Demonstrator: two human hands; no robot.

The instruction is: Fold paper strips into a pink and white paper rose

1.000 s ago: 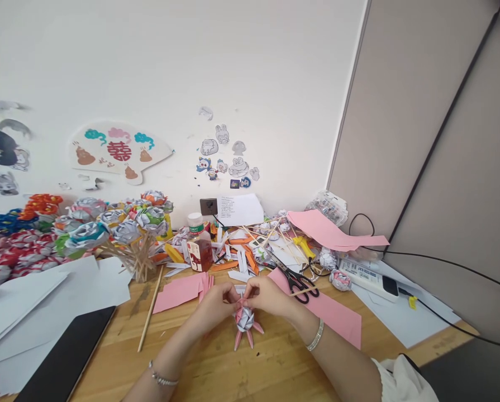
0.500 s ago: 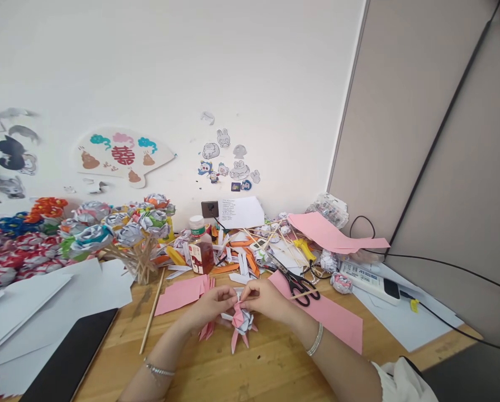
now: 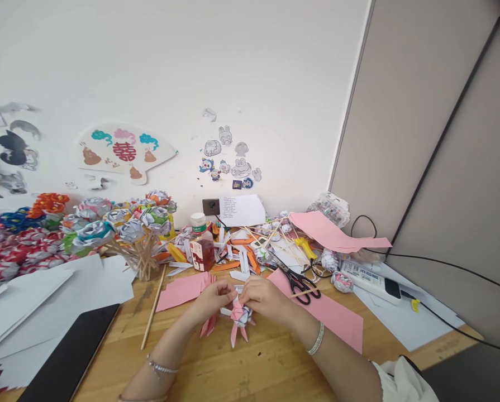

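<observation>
A small folded paper flower, pink and grey-white with pink strips hanging below, is pinched between both hands just above the wooden desk. My left hand grips its left side with closed fingers. My right hand closes on its top and right side. Each wrist wears a bracelet. A bundle of pink paper strips lies just under my left hand.
Pink paper sheets lie behind and to the right of the hands, with black scissors, wooden sticks and a glue bottle. Paper roses on sticks stand at the left, beside white sheets and a dark tablet. Cables run along the right.
Both hands have drifted slightly up and away from me with the flower, turning it between the fingers. The view has shifted a little; nothing was released.
</observation>
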